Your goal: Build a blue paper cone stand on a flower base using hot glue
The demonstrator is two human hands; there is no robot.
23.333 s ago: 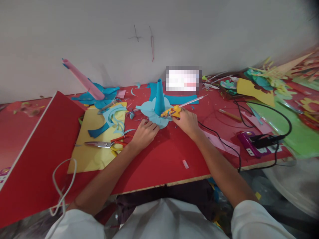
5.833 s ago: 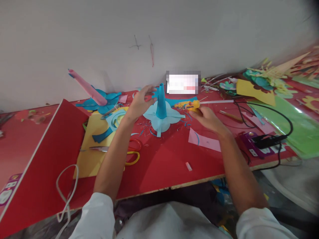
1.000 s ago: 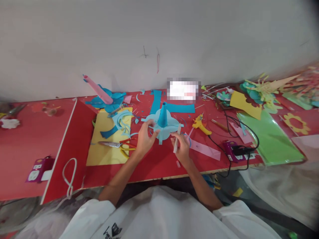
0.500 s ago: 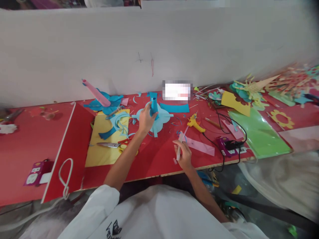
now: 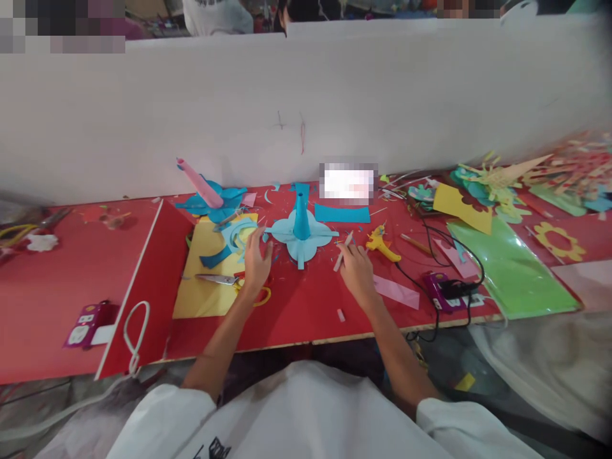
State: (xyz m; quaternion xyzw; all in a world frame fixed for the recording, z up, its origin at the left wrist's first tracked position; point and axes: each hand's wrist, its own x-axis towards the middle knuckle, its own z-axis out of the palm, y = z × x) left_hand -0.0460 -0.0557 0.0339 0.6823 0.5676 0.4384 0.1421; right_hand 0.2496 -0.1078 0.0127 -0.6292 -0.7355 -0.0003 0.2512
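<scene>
A blue paper cone point(image 5: 301, 218) stands upright on a light blue petal-shaped base point(image 5: 310, 247) in the middle of the red table. Just left of the base, my left hand point(image 5: 258, 260) is open, fingers apart, holding nothing. My right hand point(image 5: 356, 271), right of the base, has its fingers around a thin pale strip point(image 5: 339, 260). Beyond that hand lies a yellow glue gun point(image 5: 382, 243). A pink paper strip point(image 5: 396, 292) lies to its right. Scissors point(image 5: 217, 279) with yellow handles rest on yellow paper point(image 5: 191, 296), partly behind my left wrist.
A pink cone point(image 5: 203, 185) on blue petals stands at the back left. A red upright divider point(image 5: 143, 287) is at left. Along the right are a purple power socket point(image 5: 437, 290) with black cables, a green sheet point(image 5: 516, 274) and paper flowers. A white wall stands behind.
My left hand has let go of the blue cone and moved left, opening. My right hand has moved up toward the base with the pale strip. The view has shifted slightly.
</scene>
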